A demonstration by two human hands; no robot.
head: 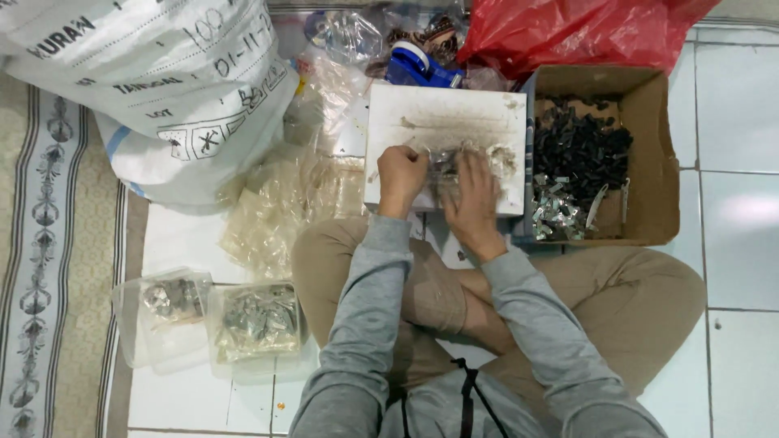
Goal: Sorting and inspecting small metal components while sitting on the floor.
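Sitting cross-legged on the tiled floor (742, 122), grey sleeves reaching forward over tan trousers.

Lying at the floor's far left corner: a big white sack (154, 81), bulging, printed in black. Bunching at the far edge, right of centre: a red plastic bag (568, 32). Standing just below it, toward the right edge: an open cardboard box (657, 162), holding a heap of small dark clips (580, 150) with shiny silver ones at its near end. Running down the left edge: a patterned mat (40, 268).

Resting in front of the knees, touching the box's left wall: a white board (442, 122), smudged grey. Spilling to the board's left: a loose pile of clear plastic bags (276, 203). Sitting near the floor's near left corner: two clear tubs (256, 324), each holding grey metal bits. Peeking past the board's far edge: a blue tape dispenser (422, 65).

Working at the board's near edge: left hand (402, 178) curling into a fist, pinching one end of a small clear packet (445, 166); right hand (472, 199) lying flatter, fingers pressing down on the packet's other end. Packet sitting between both hands, on the board, contents too small to tell.
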